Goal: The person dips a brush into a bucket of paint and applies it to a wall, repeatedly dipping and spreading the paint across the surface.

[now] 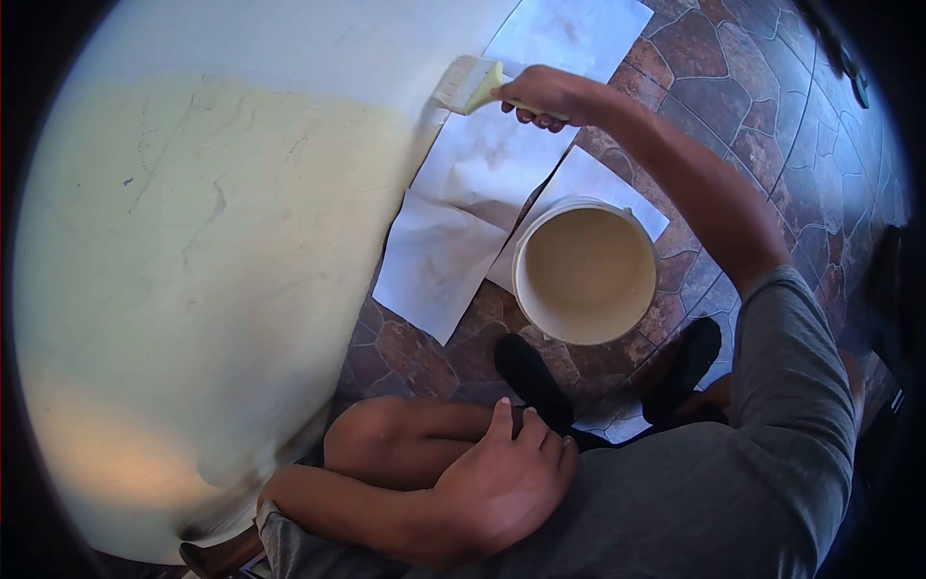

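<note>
My right hand is closed around the pale yellow-green handle of a wide paintbrush. The brush's light bristles are at the lower edge of the wall, just above the paper. My left hand rests on my lap beside the raised knee, fingers loosely spread and holding nothing. Between my feet and the wall stands a white bucket, with cream-coloured liquid inside. White sheets of paper lie on the floor along the wall's foot, partly under the bucket.
The wall is whiter in its far part and yellowish with scuff marks nearer to me. Stone-patterned tiles cover the floor. My dark-socked feet are close to the bucket. A dark object lies at the far right.
</note>
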A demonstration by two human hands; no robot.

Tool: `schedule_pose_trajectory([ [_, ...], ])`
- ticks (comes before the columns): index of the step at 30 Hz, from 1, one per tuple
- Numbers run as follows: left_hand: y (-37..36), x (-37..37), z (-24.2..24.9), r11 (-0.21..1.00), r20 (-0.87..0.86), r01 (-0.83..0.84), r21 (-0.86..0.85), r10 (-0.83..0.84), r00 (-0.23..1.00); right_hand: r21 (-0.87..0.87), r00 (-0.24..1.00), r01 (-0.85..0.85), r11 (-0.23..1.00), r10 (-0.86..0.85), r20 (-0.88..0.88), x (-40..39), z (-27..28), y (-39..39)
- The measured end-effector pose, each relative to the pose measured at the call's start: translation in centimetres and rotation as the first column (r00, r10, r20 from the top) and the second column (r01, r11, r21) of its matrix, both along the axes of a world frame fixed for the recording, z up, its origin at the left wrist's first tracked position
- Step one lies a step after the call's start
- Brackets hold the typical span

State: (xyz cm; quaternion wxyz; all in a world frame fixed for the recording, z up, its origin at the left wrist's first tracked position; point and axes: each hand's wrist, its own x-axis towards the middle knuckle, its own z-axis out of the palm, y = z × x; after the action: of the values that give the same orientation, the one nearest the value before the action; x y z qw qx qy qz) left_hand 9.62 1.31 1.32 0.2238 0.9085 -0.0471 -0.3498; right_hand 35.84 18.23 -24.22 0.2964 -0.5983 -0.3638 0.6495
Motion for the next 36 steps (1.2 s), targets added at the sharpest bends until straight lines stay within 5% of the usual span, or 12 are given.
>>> schedule_pose_trajectory([
  [5,-0.3,0.3,-0.3,0.998,0.001,0.043,-0.038,-0.043,0.999,-0.039,0.998,0.025,0.999,-0.027,-0.058,-2.7,-6.0,1.3],
  [14,0.2,0.9,-0.5,1.000,-0.086,0.014,-0.006,-0.014,0.996,0.117,0.994,0.034,0.993,-0.021,-0.112,-1.6,1.8,-0.6],
  [23,0.0,1.4,-0.5,0.995,-0.134,0.098,0.010,-0.096,0.986,-0.020,0.994,0.049,0.999,-0.051,-0.093,-3.3,-5.7,1.2],
  [30,-0.5,0.8,-0.3,0.998,-0.068,0.064,0.007,-0.064,0.996,0.176,0.993,0.076,0.981,-0.059,-0.105,-1.8,8.1,1.2],
  [34,-0.1,1.3,-0.3,0.997,-0.070,0.071,0.003,-0.070,0.995,0.442,0.998,0.067,0.895,-0.070,-0.010,-0.2,16.1,-1.6],
  [36,0.0,1.5,-0.4,0.998,-0.095,0.066,0.015,-0.064,0.993,0.424,0.990,0.016,0.906,-0.074,0.121,1.7,21.7,-3.2],
])
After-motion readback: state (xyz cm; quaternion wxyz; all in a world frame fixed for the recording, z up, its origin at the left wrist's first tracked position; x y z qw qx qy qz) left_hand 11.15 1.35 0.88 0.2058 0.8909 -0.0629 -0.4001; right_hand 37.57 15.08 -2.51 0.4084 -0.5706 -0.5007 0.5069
